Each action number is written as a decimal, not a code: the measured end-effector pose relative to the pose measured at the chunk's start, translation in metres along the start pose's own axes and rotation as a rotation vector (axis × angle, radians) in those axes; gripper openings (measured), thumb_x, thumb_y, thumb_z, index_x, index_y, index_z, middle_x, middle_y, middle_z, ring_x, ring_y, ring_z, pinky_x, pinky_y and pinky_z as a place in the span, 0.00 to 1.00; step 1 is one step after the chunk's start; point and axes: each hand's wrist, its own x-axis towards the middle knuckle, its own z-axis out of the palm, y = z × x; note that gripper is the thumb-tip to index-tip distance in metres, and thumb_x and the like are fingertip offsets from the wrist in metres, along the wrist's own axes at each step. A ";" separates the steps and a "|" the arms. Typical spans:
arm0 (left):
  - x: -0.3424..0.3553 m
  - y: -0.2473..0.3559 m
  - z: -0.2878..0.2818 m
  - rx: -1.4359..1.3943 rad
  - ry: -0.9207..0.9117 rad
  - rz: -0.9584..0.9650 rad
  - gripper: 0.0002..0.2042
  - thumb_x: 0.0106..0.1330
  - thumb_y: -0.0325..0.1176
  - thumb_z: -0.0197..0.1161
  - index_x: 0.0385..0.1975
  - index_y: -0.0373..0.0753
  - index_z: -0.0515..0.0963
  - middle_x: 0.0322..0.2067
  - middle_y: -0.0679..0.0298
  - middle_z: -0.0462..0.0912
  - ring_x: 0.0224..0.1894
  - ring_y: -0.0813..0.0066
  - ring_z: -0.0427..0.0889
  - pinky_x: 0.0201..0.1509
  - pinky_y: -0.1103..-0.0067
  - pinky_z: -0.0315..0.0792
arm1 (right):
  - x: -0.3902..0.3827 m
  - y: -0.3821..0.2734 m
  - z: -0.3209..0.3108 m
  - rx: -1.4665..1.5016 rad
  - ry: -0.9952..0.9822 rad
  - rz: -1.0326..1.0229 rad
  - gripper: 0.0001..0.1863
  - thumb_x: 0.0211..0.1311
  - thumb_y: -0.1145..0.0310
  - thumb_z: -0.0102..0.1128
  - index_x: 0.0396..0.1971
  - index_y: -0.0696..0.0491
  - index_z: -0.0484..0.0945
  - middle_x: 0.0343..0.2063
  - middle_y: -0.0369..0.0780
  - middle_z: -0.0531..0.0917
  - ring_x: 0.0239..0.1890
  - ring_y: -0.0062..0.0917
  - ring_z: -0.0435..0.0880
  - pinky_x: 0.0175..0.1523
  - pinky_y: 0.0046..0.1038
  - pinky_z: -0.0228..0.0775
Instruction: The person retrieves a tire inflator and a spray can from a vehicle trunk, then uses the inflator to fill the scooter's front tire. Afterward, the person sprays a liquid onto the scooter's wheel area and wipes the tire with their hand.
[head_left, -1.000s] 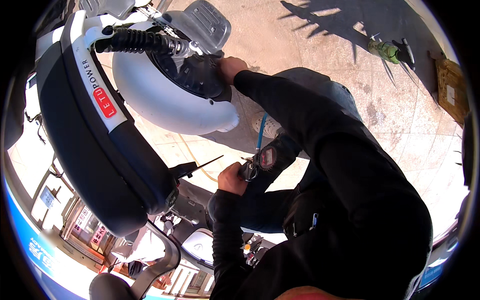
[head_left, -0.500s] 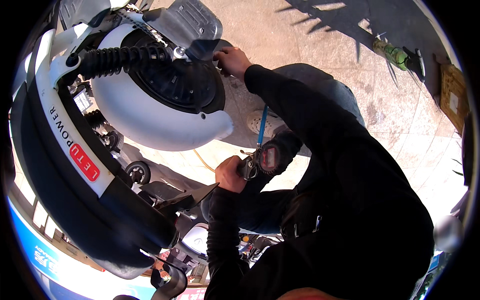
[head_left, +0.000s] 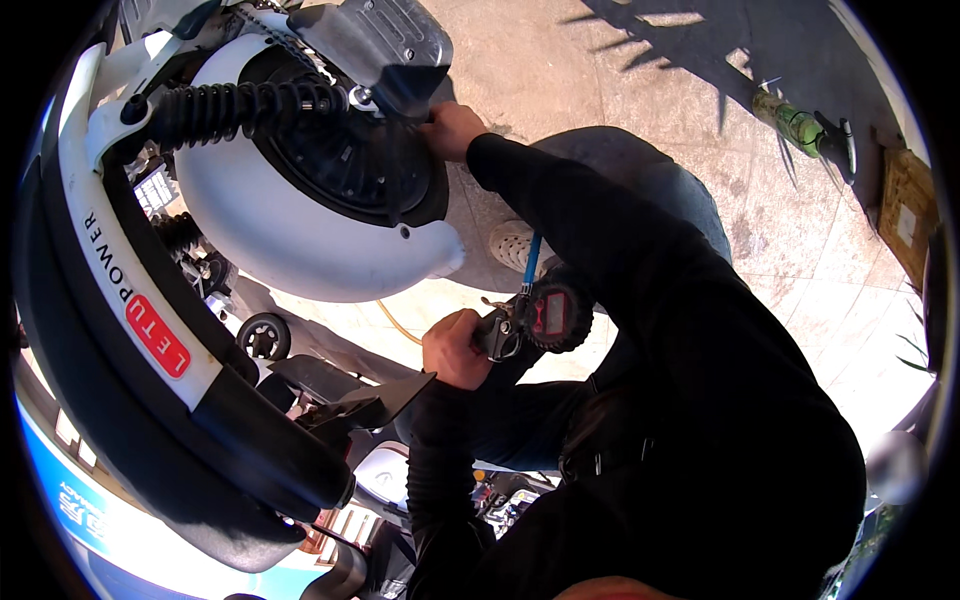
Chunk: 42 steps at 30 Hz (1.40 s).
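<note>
My left hand (head_left: 457,350) is wrapped round the metal grip of a tyre inflator with a round, black-rimmed digital gauge (head_left: 556,316). A blue hose (head_left: 531,262) runs up from the inflator and passes behind my right sleeve. My right hand (head_left: 454,131) is at the edge of a scooter's rear wheel (head_left: 370,175), just below the grey footrest (head_left: 385,50). Its fingers are curled in toward the wheel, their tips in shadow and hidden; what they grip cannot be made out. The white mudguard (head_left: 310,255) curves round the wheel.
A black coil shock absorber (head_left: 245,112) and the scooter's white and black body (head_left: 150,300) fill the left. A thin yellow hose (head_left: 398,322) lies on the paving. At the far right are a green bottle-like object (head_left: 797,128) and a cardboard box (head_left: 908,215).
My right hand has moved slightly left, in closer against the wheel. My left hand still grips the inflator, and its gauge face has turned more into view.
</note>
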 end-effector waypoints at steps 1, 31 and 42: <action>0.000 -0.001 0.001 0.000 0.009 0.013 0.09 0.52 0.26 0.66 0.21 0.35 0.71 0.17 0.56 0.73 0.19 0.57 0.74 0.24 0.71 0.66 | 0.000 0.001 0.000 0.009 0.040 -0.013 0.17 0.61 0.58 0.59 0.36 0.59 0.85 0.39 0.53 0.86 0.46 0.49 0.85 0.55 0.42 0.76; -0.010 -0.010 0.006 -0.017 0.017 -0.009 0.09 0.44 0.23 0.64 0.21 0.37 0.69 0.18 0.56 0.71 0.22 0.51 0.75 0.26 0.65 0.66 | 0.008 0.017 0.010 0.203 -0.143 0.072 0.24 0.59 0.60 0.63 0.51 0.61 0.77 0.46 0.56 0.83 0.53 0.47 0.83 0.57 0.40 0.75; -0.005 -0.009 0.002 -0.013 0.008 -0.018 0.10 0.45 0.25 0.66 0.20 0.37 0.68 0.17 0.58 0.69 0.21 0.54 0.73 0.25 0.66 0.65 | -0.007 0.010 0.010 0.091 -0.049 0.001 0.23 0.59 0.61 0.64 0.48 0.62 0.77 0.45 0.58 0.83 0.52 0.50 0.82 0.57 0.42 0.73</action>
